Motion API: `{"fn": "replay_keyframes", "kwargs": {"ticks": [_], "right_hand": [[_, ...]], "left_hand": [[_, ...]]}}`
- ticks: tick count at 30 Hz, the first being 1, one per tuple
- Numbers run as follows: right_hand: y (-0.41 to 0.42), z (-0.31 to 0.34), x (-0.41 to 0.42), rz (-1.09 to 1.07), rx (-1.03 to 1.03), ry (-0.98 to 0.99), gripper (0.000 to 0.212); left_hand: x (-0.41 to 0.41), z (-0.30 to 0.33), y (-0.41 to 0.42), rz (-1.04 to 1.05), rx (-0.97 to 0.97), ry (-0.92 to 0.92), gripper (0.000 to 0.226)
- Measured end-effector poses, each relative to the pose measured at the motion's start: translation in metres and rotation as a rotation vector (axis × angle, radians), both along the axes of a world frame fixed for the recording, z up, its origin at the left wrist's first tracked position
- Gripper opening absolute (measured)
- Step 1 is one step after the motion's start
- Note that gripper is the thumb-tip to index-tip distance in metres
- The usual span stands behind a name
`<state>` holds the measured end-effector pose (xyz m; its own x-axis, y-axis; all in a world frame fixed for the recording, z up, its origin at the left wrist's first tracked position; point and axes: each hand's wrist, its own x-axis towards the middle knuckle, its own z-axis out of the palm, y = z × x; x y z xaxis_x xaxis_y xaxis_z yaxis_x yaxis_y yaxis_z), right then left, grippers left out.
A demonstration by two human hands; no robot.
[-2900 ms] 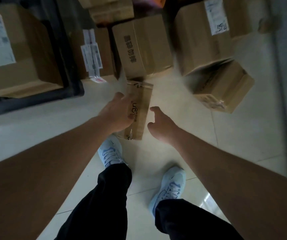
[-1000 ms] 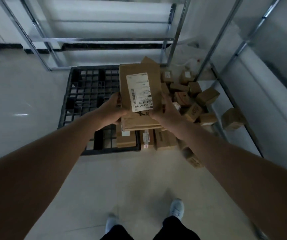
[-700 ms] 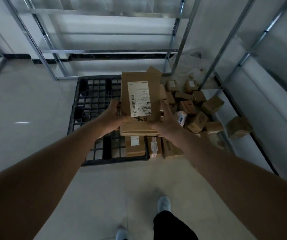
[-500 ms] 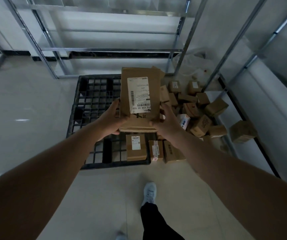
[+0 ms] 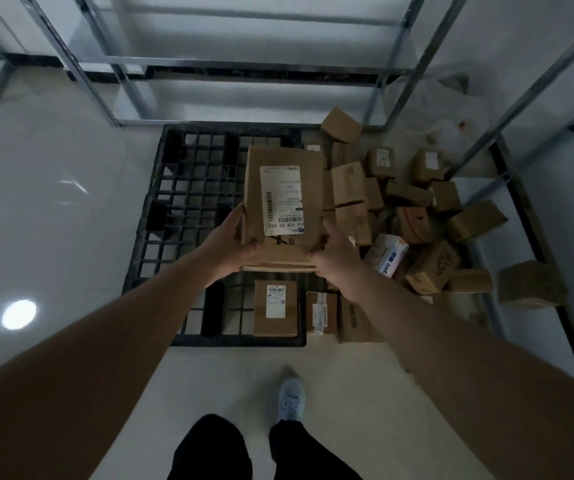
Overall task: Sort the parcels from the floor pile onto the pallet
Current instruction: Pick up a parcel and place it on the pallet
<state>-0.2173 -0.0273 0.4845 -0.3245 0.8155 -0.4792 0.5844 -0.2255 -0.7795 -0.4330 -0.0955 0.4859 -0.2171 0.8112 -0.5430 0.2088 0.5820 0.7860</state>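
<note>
Both hands, the left hand and right hand, have fingers wrapped around the long parcel, held above the black pallet, its long side pointing away toward the far shelves.

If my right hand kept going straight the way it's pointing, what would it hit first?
Probably the held parcel, which the right hand already grips. Beyond that, likely the brown boxes of the floor pile, though depth is unclear.
</note>
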Motion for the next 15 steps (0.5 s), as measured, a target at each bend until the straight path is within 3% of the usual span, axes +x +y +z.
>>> {"fn": "replay_keyframes", "kwargs": {"ticks": [5,9,15], "right_hand": [[0.036,-0.032,-0.018,0.040,-0.020,-0.022,0.074],[0.063,-0.061,-0.042,0.077,0.011,-0.115,0.094],[0.103,-0.130,-0.066,0.147,0.068,-0.254,0.096]], "left_hand": [[-0.018,-0.037,0.043,0.002,-0.028,0.063,0.091],[-0.036,-0.078,0.077,-0.007,-0.050,0.066,0.087],[-0.065,-0.157,0.125,-0.064,-0.113,0.048,0.108]]}}
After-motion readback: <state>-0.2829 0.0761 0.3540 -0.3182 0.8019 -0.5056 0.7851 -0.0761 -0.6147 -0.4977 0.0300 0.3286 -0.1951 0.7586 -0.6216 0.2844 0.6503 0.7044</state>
